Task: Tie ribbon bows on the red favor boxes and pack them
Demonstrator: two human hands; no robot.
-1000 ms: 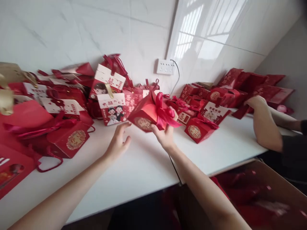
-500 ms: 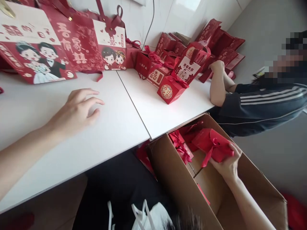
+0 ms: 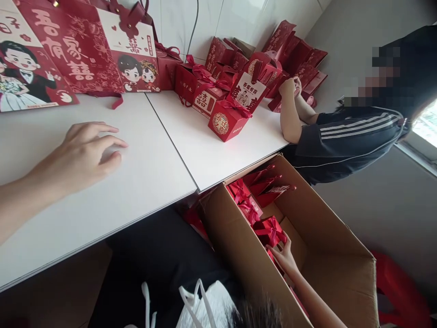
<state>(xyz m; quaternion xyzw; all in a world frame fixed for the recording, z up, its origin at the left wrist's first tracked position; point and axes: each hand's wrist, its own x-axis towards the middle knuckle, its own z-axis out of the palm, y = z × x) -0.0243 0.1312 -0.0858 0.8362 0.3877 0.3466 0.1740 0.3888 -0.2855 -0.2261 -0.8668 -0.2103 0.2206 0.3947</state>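
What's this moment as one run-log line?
left hand: open, over table; right hand: touching ribboned box in carton; co-worker: beside table

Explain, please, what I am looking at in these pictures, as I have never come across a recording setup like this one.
There is no machine here: one camera, worn on a person's head, looks forward and down at their two bare hands. The left hand is open above or on the white table; I cannot tell whether it touches. The right hand reaches into a cardboard carton, its fingers at a red box with a ribbon bow; how firmly it grips is unclear. On the table stand printed red bags and smaller red boxes, one with a round gold emblem. Beyond the carton, a co-worker's arm rests on the table.
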